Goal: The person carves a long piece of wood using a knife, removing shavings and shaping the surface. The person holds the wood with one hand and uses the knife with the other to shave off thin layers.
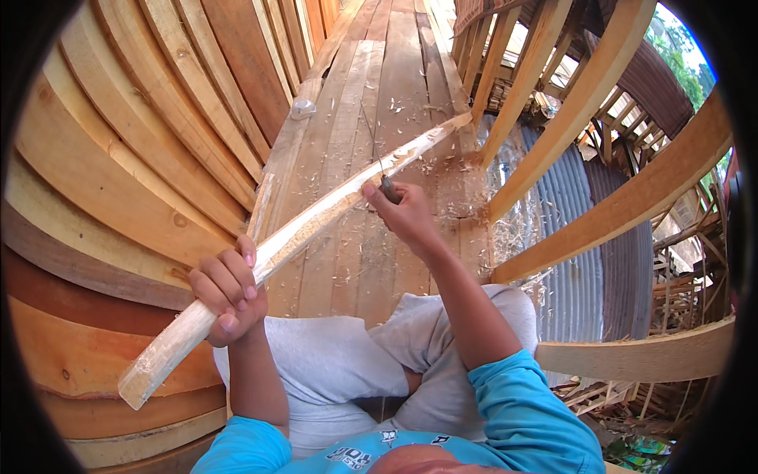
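A long pale wooden pole (316, 221), stripped and roughly shaped, slants from my lower left up to the far right. My left hand (229, 292) is wrapped around its lower part, and the near end sticks out beyond the fist. In my right hand (405, 212) is a knife (388, 187) with a dark handle, gripped between thumb and fingers. Its thin blade points away from me across the pole, near the middle. Part of the handle is hidden inside my fingers.
Plank flooring (339, 134) strewn with wood shavings runs ahead. Upright boards (150, 118) line the left. On the right stand slanted wooden railing posts (568, 150), with corrugated metal sheets (572, 237) beyond. A small clear plastic item (302, 108) lies by the left boards.
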`<state>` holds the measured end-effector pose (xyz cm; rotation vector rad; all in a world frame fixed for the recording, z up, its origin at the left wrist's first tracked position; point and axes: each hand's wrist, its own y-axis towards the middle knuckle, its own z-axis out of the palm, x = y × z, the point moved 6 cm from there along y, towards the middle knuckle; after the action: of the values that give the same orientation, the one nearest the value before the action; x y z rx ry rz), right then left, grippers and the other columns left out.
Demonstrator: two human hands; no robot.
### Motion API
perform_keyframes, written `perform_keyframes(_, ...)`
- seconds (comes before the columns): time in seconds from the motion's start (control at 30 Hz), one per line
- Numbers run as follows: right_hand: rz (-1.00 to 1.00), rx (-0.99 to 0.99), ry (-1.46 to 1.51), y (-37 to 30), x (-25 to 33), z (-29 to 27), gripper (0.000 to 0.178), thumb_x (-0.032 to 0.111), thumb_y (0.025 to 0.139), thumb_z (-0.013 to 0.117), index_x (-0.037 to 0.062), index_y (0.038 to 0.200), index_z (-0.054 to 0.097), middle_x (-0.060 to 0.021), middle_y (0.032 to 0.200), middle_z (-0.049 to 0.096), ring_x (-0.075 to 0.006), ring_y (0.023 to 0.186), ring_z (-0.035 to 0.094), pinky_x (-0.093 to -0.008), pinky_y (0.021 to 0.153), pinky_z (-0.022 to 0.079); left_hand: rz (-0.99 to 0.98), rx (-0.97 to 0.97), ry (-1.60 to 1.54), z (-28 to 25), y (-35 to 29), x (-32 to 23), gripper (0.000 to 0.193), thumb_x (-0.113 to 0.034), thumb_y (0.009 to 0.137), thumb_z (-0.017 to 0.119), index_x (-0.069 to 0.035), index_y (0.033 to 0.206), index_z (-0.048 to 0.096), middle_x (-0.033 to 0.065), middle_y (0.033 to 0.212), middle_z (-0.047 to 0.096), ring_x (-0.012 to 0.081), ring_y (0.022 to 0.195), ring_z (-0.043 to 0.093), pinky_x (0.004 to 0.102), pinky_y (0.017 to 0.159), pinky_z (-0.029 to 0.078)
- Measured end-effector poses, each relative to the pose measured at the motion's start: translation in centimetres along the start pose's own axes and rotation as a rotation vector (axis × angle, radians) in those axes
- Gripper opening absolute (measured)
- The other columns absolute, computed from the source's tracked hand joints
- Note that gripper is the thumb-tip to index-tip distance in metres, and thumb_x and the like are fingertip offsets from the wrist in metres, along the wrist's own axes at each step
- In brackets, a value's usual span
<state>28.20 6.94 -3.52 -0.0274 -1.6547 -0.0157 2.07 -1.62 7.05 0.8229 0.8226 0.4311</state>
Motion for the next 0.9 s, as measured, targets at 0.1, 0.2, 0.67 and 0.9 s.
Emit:
perform_keyframes(0.1, -0.001, 0.02, 0.025, -0.4, 1.1, 0.2, 0.049, 0.045, 0.089, 0.072, 0.0088, 0.061, 0.055, 0.0094, 0.059, 0.041, -0.0041, 0.057, 0.035, -0.0282, 0.05, 0.026, -0.003, -0.015, 0.025, -0.1, -0.1, -0.1, 0.033, -0.019, 0.071, 0.076, -0.02, 0.06, 0.045, -0.0071, 0.055, 0.047, 0.0087, 0.058, 0.048, 0.0304, 0.078, 0.035)
perform_keyframes(0.2, -0.009, 0.025, -0.023, -0.2, 0.6, -0.1, 0.049, 0.045, 0.089, 0.072, 0.0088, 0.061, 0.055, 0.0095, 0.058, 0.041, -0.0041, 0.056, 0.034, -0.0285, 0.05, 0.026, 0.002, -0.009, 0.003, 0.1, 0.0, -0.4, 0.033, -0.018, 0.071, 0.076, -0.02, 0.06, 0.045, -0.0074, 0.055, 0.047, 0.0086, 0.058, 0.049, 0.0302, 0.078, 0.035)
perform_keyframes(0.67, -0.038, 0.011, -0.003, -0.2, 0.6, -0.5, 0.043, 0.045, 0.091, 0.071, 0.0108, 0.067, 0.058, 0.0092, 0.057, 0.044, -0.0022, 0.05, 0.036, -0.025, 0.044, 0.026, -0.009, 0.002, 0.016, -1.0, -0.6, 0.9, 0.029, -0.02, 0.071, 0.071, -0.02, 0.063, 0.043, -0.0064, 0.059, 0.045, 0.0098, 0.062, 0.048, 0.0317, 0.081, 0.034)
perform_keyframes(0.9, 0.101, -0.025, 0.135, 0.9, -2.0, -0.9, 0.047, 0.046, 0.09, 0.071, 0.0105, 0.062, 0.057, 0.0089, 0.058, 0.042, -0.0034, 0.055, 0.035, -0.0276, 0.049, 0.026, -0.075, -0.021, -0.017, -2.9, -1.6, 4.0, 0.026, -0.02, 0.072, 0.068, -0.019, 0.067, 0.043, -0.0041, 0.065, 0.042, 0.0135, 0.072, 0.047, 0.0363, 0.093, 0.033)
